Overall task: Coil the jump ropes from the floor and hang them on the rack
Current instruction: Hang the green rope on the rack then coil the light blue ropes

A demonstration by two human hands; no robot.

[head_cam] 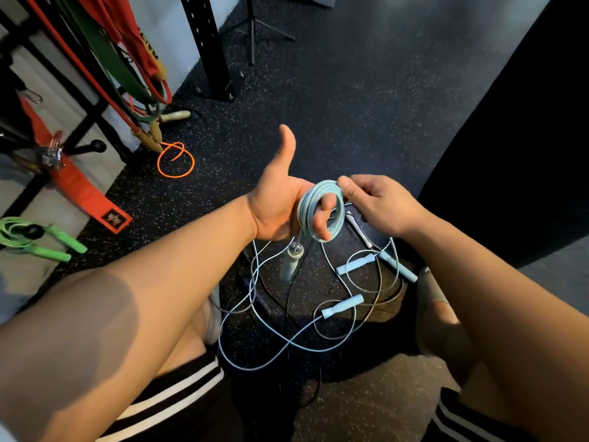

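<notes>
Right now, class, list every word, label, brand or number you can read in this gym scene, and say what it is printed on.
Nothing can be read for certain.
Black square patch on the orange strap: a logo with letters, too blurred to read.
Black lettering on a red resistance band: partly hidden and too blurred to read.
Light blue jump rope handles: no print visible.

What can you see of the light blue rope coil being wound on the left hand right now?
The coil is a thin, glossy, pale blue cord, plastic-looking, wound in several tight loops around the fingers of the left hand, thumb raised clear. The right hand pinches its top edge. One pale blue handle with a metal swivel dangles below the coil. More pale cord trails down to the speckled dark floor.
</notes>
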